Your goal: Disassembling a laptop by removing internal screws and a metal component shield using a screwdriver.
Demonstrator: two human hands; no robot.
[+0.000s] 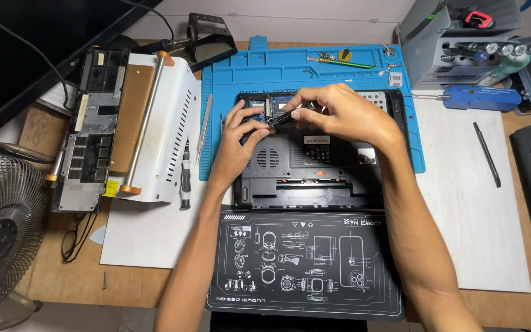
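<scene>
A black laptop (314,178) lies bottom up on a blue work mat (241,80), with an open bay near its far edge showing a circuit board (278,102). My right hand (339,114) grips a small black screwdriver (285,118), tip pointing left and down at the bay's edge. My left hand (238,138) rests on the laptop's left part, fingertips touching the screwdriver's tip end.
A black printed mat (302,264) lies near me. Left are a white perforated metal device (155,123), a second screwdriver (185,175), tweezers (204,126) and a fan (1,227). Right: a black pry stick (487,154), a blue tool (480,97), a grey tool rack (456,43).
</scene>
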